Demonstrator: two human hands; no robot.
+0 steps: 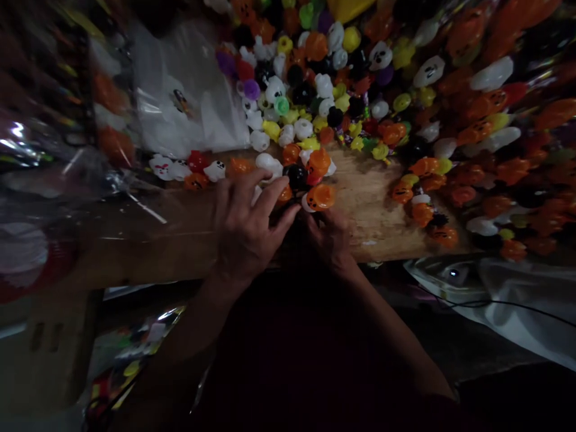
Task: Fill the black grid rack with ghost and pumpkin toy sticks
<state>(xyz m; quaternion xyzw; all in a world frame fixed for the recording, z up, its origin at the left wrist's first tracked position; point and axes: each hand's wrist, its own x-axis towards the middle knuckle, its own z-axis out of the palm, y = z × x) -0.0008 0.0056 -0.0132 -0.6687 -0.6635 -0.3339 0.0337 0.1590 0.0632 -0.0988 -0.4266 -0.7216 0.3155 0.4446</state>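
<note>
Just beyond our left hand [247,225], the black piece [295,175] showed smooth, glossy plastic; beside our right hand [330,234], the orange piece [321,196] shone likewise. Under both we saw grained wood in the tabletop [371,201]; past the left hand, a slick plastic bag [204,114]. Right of our right hand, the pale sheet [517,300] was perhaps plastic.

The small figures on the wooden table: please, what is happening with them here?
A person handles some with bare hands. The left hand is at a white piece and a black piece; the right hand is at an orange-and-white figure. Any grip is too dark to judge. Beyond, many more figures lie heaped beside a translucent bag.
</note>
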